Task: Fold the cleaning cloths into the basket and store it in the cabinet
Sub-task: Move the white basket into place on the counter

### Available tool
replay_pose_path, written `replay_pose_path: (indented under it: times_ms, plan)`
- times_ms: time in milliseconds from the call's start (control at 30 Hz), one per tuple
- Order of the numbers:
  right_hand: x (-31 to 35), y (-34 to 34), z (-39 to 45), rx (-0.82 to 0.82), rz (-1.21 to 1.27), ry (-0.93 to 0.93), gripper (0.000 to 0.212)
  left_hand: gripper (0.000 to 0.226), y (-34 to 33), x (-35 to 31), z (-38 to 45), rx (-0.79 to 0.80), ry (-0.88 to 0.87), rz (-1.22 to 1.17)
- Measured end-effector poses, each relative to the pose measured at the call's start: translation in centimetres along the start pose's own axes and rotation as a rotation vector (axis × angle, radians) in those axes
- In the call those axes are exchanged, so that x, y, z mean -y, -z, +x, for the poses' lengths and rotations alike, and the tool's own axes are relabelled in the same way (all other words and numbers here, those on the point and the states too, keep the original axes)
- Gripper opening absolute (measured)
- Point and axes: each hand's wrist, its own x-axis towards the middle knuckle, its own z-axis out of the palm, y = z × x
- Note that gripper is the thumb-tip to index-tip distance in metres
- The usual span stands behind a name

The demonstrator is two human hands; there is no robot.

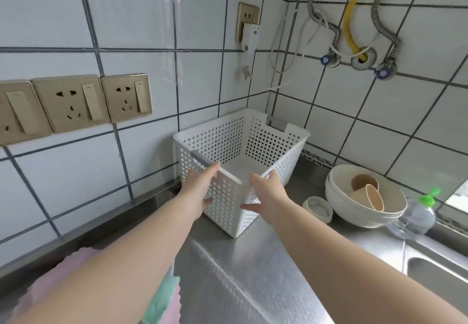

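A white perforated basket (266,143) with grey handles stands empty on the steel counter, in the tiled corner. My left hand (200,192) lies against its near-left outer wall, fingers stretched straight up to the rim beside a grey handle and thumb spread on the wall. My right hand (268,189) is on the near-right wall, fingers hooked over the rim and thumb pressed on the outside. A pink cloth (71,268) and a green cloth (164,296) lie at the bottom left, partly hidden under my left forearm.
Stacked white bowls (336,197) holding paper cups sit right of the basket, with a small bowl (317,208) beside them. A green-capped bottle (415,217) lies at the sink (435,273) edge. Wall sockets and hoses line the tiles behind.
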Motion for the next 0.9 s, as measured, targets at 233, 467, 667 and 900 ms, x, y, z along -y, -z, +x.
replay_pose_path:
  times_ms: [233,467,667,900]
  plan:
    - [-1.9,1.9,-3.2,-0.023,0.089,-0.003,0.067,0.089,1.2,0.8,-3.1,0.034,-0.041,-0.048]
    - [-4.2,4.7,-11.8,0.074,0.063,0.034,0.055,0.086,6.4,-0.8,-9.8,-0.073,-0.09,-0.121]
    - [-4.8,7.7,-20.6,0.185,-0.077,0.15,0.059,0.026,9.2,-0.2,-20.6,-0.077,-0.097,-0.109]
    - [-4.8,8.3,-31.4,0.318,-0.176,0.209,0.063,0.031,13.4,2.2,-33.4,-0.173,-0.158,-0.161]
